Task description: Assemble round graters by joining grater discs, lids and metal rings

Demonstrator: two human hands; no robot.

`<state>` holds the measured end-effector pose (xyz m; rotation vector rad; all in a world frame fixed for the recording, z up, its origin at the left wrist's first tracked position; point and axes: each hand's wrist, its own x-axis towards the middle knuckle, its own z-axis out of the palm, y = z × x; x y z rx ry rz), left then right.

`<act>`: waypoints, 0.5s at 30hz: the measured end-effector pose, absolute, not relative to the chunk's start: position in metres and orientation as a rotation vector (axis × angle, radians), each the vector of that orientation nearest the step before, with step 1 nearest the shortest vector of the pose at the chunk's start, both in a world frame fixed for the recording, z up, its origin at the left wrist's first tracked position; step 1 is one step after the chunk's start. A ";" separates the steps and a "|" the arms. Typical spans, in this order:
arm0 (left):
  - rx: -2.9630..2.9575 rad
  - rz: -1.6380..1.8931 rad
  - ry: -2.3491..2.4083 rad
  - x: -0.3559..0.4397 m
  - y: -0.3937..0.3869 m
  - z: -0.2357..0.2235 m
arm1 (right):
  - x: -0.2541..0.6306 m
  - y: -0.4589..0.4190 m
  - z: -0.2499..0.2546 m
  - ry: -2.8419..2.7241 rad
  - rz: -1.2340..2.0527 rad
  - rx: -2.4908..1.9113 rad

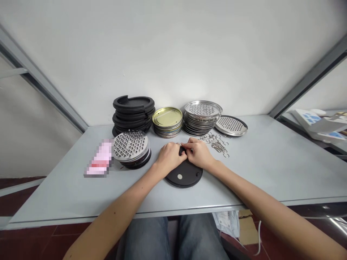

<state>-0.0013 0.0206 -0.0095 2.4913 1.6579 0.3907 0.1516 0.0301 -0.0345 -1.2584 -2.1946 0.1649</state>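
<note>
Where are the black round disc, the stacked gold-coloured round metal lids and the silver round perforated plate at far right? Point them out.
Black round disc (188, 173): head view, flat upper face.
Gold-coloured round metal lids (167, 118): head view, top lid's face.
Silver round perforated plate (231, 125): head view, perforated middle.

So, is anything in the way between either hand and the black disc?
Nothing visible. The left hand and right hand both grip the far part of the disc, partly hiding it. The clips lie behind and right of the right hand; the grater stack stands left of the left hand.
</note>
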 end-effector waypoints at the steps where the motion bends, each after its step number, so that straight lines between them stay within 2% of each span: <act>1: 2.499 0.399 1.646 -0.001 0.021 -0.010 | 0.151 0.030 -0.034 -2.205 0.151 -1.259; 9: 2.541 0.407 1.626 -0.004 0.020 -0.011 | 0.153 0.030 -0.029 -2.324 -0.003 -1.252; 15: 2.556 0.368 1.640 -0.002 0.020 -0.009 | 0.164 0.034 -0.024 -2.366 0.097 -1.142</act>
